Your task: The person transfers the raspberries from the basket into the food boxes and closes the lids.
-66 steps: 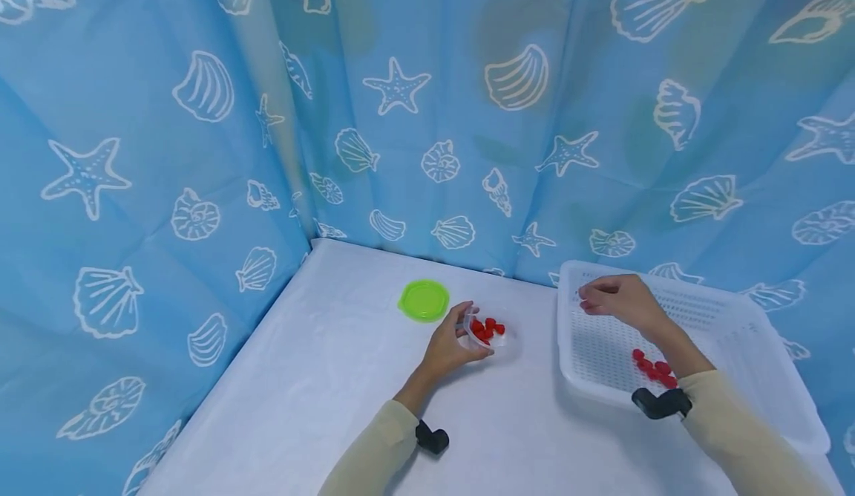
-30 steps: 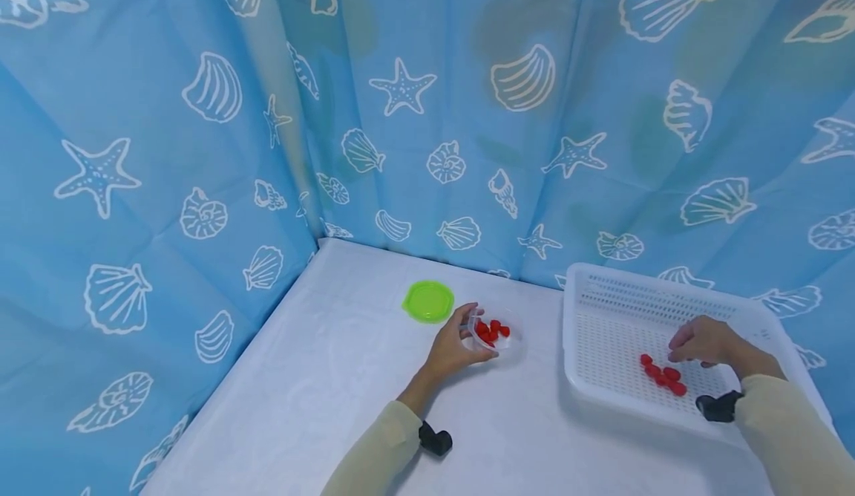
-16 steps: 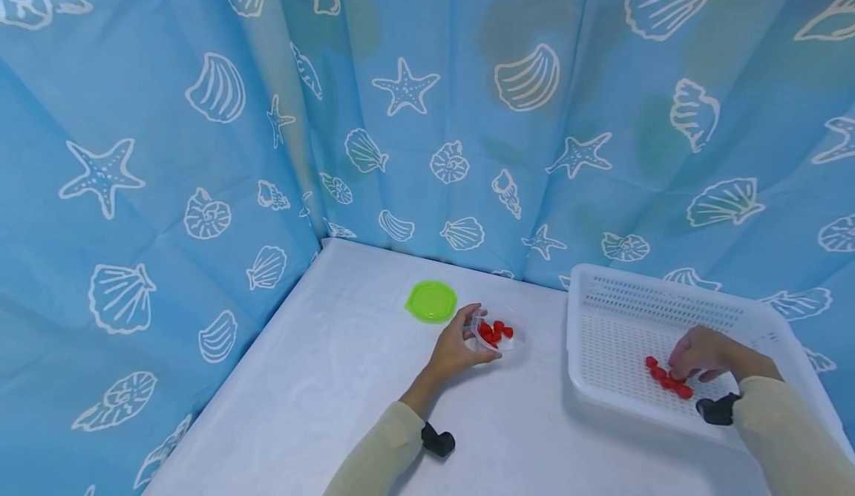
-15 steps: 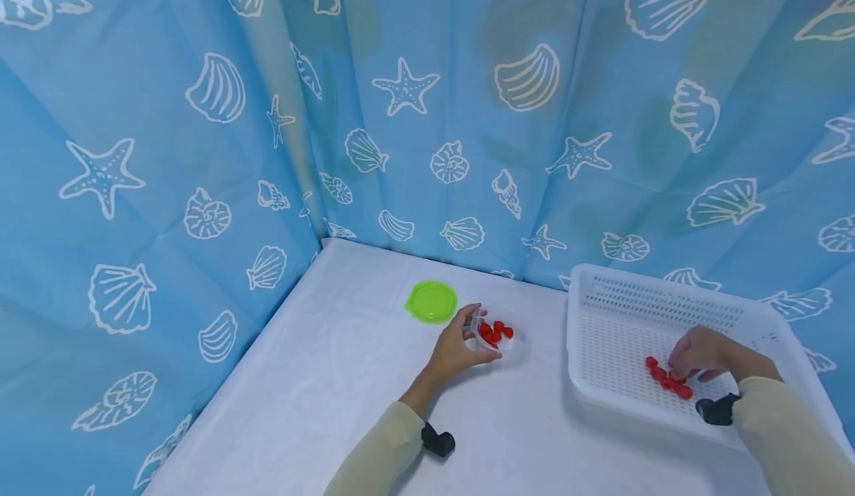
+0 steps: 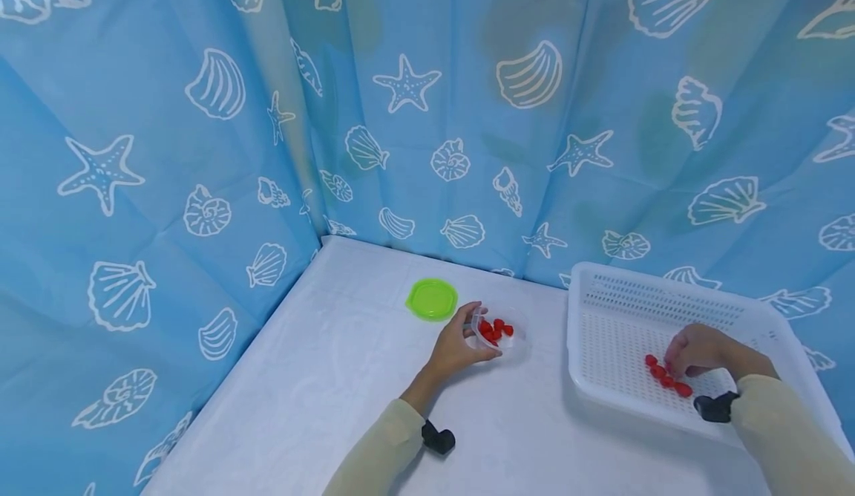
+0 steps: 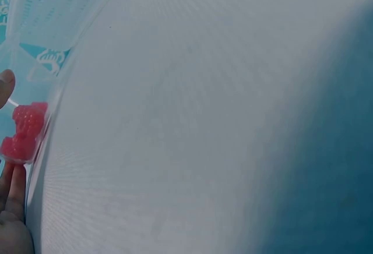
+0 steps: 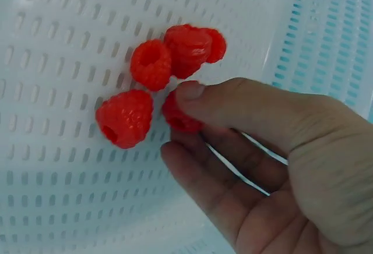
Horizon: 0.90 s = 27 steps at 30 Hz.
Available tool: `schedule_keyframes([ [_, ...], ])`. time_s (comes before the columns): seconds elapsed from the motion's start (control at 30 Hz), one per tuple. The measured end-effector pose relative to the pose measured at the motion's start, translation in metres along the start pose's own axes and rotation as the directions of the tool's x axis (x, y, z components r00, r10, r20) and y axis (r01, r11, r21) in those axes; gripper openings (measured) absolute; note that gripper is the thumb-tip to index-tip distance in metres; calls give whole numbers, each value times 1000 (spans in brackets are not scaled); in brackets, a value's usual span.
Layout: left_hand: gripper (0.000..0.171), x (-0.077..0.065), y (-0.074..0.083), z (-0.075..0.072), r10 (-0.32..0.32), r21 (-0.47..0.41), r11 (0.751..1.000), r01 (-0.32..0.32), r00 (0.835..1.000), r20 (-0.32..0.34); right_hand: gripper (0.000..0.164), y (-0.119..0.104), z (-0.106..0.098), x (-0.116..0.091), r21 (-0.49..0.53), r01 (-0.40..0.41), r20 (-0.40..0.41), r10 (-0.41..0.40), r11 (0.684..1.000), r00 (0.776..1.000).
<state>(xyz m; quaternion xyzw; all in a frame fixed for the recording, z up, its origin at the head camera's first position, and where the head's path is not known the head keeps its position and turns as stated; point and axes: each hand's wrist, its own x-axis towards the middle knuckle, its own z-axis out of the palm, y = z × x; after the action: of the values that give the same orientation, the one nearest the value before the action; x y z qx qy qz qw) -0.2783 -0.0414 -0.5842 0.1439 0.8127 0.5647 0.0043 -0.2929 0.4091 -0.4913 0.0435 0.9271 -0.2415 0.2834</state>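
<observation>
While our R fingers (image 7: 195,175) pinch a raspberry (image 7: 178,120) in the basket (image 5: 614,347), the clear tub (image 5: 518,338) sits well off to their L, our L hand (image 5: 456,346) gripping it.

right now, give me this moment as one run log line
left hand: holds clear tub with raspberries | right hand: pinches raspberry inside white perforated basket | green lid: off, on table

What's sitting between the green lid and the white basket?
In the head view: the left hand, holding a clear container of raspberries, then bare white table.
</observation>
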Motion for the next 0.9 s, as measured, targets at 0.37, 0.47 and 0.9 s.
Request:
schedule_keyframes([
  [0.37, 93, 1, 1, -1, -19, -3, 1000, 19, 1000, -1, 42, -48, -10, -8, 43, 270, -89, -265, 962, 960],
  [0.47, 93, 1, 1, -1, -25, -10, 1000, 25, 1000, 0, 43, -65, -10, -13, 54, 333, -122, -325, 941, 938],
  [0.9, 93, -1, 0, 2, -30, 0, 1000, 30, 1000, -2, 66, -125, 14, -21, 195, 399, -231, -354, 896, 906],
])
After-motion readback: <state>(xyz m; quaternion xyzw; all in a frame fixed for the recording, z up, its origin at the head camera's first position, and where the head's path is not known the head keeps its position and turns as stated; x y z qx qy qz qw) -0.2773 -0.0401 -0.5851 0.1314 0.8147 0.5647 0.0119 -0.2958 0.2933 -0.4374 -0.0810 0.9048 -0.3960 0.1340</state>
